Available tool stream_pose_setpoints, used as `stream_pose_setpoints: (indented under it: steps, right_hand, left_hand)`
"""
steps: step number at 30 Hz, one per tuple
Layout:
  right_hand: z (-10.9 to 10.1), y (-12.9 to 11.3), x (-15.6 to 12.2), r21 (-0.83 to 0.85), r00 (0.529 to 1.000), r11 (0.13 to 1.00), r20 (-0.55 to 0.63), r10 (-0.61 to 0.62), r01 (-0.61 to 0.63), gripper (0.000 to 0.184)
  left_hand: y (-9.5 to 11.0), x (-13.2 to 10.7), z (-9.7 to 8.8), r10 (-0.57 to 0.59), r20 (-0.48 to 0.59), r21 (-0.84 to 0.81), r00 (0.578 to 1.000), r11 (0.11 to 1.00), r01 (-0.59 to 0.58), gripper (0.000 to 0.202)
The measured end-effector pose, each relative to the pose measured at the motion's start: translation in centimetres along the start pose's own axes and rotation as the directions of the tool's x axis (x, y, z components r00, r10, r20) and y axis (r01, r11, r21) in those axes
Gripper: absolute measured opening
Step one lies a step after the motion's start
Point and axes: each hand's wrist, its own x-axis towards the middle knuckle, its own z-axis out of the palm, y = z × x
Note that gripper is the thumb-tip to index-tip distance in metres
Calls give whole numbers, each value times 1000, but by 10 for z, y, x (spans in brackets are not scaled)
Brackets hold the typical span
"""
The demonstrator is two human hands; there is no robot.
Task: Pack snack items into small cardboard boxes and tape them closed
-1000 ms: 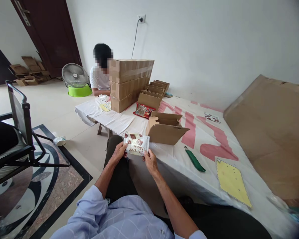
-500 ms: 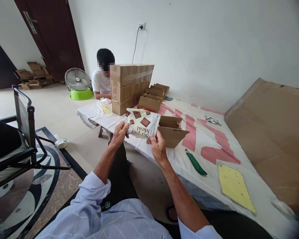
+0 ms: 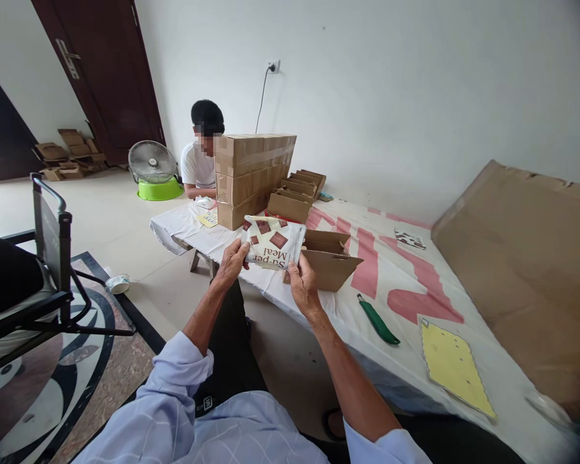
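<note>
Left hand [image 3: 231, 263] and right hand [image 3: 303, 283] grip a pouch [image 3: 272, 242], long axis crosswise, print upside down, raised higher than a second earlier.

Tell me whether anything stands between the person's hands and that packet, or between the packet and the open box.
Nothing visible does. The left hand and right hand hold the packet at its edges. No obstacle shows between it and the open box, which it partly hides.
</note>
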Motion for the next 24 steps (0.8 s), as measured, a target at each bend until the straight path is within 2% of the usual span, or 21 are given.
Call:
stream_pose_setpoints:
  steps: [6,11,16,24]
  right_hand:
    - [14,29,2,5,996,997,45,83,-83,66]
    - [23,48,6,-18,992,994,68,110,-109,58]
    - [28,61,12,-20,990,993,79,118,-117,52]
    - [34,77,17,-54,986,990,96,135,-130,54]
  left_hand:
    - [-16,0,-10,-63,-12,36,998,997,64,58]
    - [-28,2,-17,-103,-9,49,995,993,103,54]
    - [-41,6,-22,-156,-2,59,988,986,156,53]
    - [-55,11,-25,-215,-16,66,977,974,215,54]
